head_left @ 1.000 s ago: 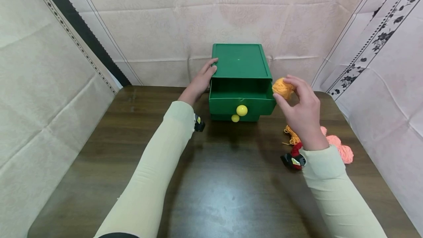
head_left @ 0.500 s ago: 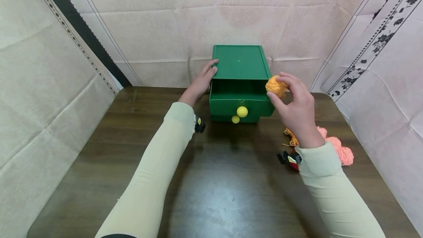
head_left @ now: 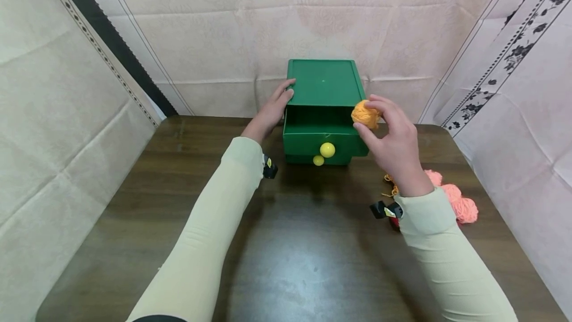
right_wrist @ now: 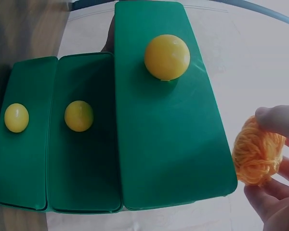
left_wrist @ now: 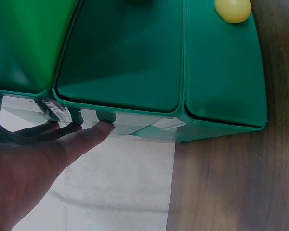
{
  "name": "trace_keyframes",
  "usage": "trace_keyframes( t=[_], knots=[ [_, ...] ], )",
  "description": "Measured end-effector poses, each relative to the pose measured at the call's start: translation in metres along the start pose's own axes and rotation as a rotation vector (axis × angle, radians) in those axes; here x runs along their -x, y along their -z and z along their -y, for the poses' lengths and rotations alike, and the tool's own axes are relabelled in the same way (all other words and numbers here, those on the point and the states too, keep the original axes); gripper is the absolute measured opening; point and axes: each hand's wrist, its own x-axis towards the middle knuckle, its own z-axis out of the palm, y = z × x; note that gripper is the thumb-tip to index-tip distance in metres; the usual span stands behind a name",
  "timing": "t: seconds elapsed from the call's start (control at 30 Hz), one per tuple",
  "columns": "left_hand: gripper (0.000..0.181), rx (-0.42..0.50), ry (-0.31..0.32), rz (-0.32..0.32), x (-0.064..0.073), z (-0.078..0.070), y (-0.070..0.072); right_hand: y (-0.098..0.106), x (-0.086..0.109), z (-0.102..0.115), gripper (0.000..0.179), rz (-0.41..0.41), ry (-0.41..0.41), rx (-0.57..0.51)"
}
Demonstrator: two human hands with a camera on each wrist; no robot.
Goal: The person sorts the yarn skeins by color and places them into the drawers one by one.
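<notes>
Holding an orange yarn ball (head_left: pixel 364 115) in the right hand (head_left: pixel 395 140), pinched between thumb and fingertips, right up by the front right corner of the pulled-out top drawer (head_left: pixel 308 142). Going by the right wrist view, just above the upper edge of that drawer's front; honestly can't tell whether touching it. Resting the left hand (head_left: pixel 270 113) on the left side of the green box (head_left: pixel 326 81), fingers pretty much straight, tips against the wall. In the left wrist view, some clear tape (left_wrist: pixel 168 123) on that same side. On the box: three drawers stacked up, round yellow knobs (right_wrist: pixel 167 57) on the fronts, all at the far edge of the wooden table (head_left: pixel 313 262), roughly mid-edge. Over towards the table's right edge: a clump of pink yarn (head_left: pixel 452 194), plus a few orange strands (head_left: pixel 394 191) and a bit of red (head_left: pixel 394 223), both mostly hidden behind the right arm. Pale sleeves (head_left: pixel 192 242) on both arms, pale cloth (head_left: pixel 223 48) hung beyond the table's far edge.
</notes>
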Motion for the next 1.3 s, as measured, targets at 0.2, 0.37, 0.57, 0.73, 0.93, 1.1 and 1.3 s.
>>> trace_keyframes(
  t=[0.2, 0.37, 0.57, 0.73, 0.93, 1.1, 1.3],
  knots=[
    [0.048, 0.0, -0.004, 0.0, 0.0, -0.0018, 0.0011, -0.0025, -0.002, 0.0014, 0.042, 0.015, 0.019, 0.022],
    [0.048, -0.007, -0.009, -0.002, -0.0006, -0.0011, 0.0009, -0.0042, -0.0014, -0.0002, 0.043, 0.047, 0.009, 0.031],
    [0.048, -0.014, -0.006, -0.002, -0.0016, 0.0023, -0.0004, -0.0067, -0.0002, -0.0023, 0.043, 0.08, -0.002, 0.042],
    [0.048, -0.006, -0.01, -0.001, -0.0024, 0.0037, -0.0005, -0.0082, -0.001, -0.0035, 0.042, 0.101, 0.004, 0.05],
    [0.048, 0.002, -0.018, 0.008, -0.0013, 0.0041, -0.0001, -0.0074, 0.0004, -0.0032, 0.039, 0.131, -0.024, 0.055],
    [0.049, 0.002, -0.017, 0.009, -0.0001, 0.0042, 0.0004, -0.0068, 0.003, -0.003, 0.037, 0.131, -0.028, 0.055],
    [0.048, 0.004, -0.018, 0.005, 0.0002, 0.0037, 0.0016, -0.0063, 0.0044, -0.0043, 0.035, 0.082, 0.011, 0.05]
  ],
)
